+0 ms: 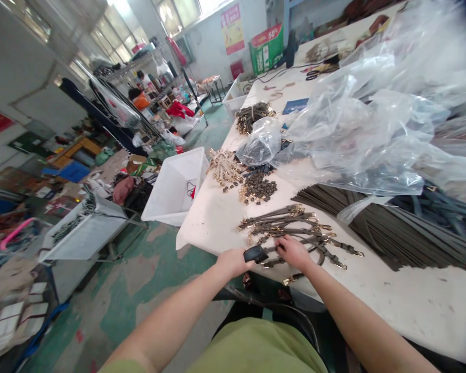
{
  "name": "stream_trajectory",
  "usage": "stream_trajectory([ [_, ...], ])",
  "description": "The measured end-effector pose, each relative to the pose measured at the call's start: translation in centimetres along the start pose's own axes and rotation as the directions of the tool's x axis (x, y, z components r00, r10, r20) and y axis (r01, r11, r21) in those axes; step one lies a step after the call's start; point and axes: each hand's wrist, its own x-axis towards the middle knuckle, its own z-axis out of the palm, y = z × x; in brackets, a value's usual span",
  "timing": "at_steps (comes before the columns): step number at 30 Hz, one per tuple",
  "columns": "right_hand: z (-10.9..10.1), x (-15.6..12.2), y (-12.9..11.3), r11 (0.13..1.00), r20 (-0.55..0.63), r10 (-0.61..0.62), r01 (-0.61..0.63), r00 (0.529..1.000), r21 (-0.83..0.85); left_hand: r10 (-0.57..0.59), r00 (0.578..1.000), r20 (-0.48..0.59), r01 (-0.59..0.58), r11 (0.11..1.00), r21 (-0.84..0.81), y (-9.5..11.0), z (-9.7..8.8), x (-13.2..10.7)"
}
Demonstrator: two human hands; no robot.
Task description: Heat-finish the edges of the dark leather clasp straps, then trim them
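Head view looked down on the left hand (233,261) and right hand (291,253) at the near edge of a white worktop (392,305). The left fingers (244,265) were curled and clamped around a black plastic piece (255,254), its exact shape partly hidden. The right fingers (279,243) lay together on a loose fan of leather straps (314,242) with gold metal fittings, though whether they gripped could not be told. Those straps lay just in front of the body, probably so that each metal end stayed within easy reach. Farther along sat a heap of small dark pieces (258,187), and to the right a long stack of dark strips (388,228) ran beneath a clear plastic bag (365,134). Bare worktop gave open room to the right of the hands, while the left edge dropped toward a green-painted floor (140,269) and a white plastic bin (174,186).
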Motion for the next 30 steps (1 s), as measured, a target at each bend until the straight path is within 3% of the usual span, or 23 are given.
stream_trajectory([
  [6,-0.9,0.5,-0.5,0.995,0.085,-0.081,0.086,0.993,-0.056,-0.081,0.996,-0.036,0.079,0.996,-0.047,-1.8,0.3,-1.0],
  [12,-1.4,0.2,-0.9,0.924,0.130,-0.239,0.266,0.962,-0.275,-0.091,0.994,-0.061,0.082,0.988,-0.131,-3.9,1.4,-3.2],
  [16,-0.4,-0.8,-0.2,0.899,0.109,-0.209,0.235,0.972,-0.370,-0.058,0.996,-0.073,0.048,0.990,-0.134,-3.8,1.9,-3.9],
  [22,0.0,-2.1,0.5,0.909,0.122,-0.202,0.232,0.972,-0.345,-0.065,0.997,-0.031,0.061,0.990,-0.128,-3.8,2.0,-4.3],
  [30,-0.4,-2.5,-2.4,0.924,0.182,-0.226,0.270,0.957,-0.270,-0.051,0.998,-0.047,0.046,0.993,-0.106,-3.6,2.3,-3.8],
])
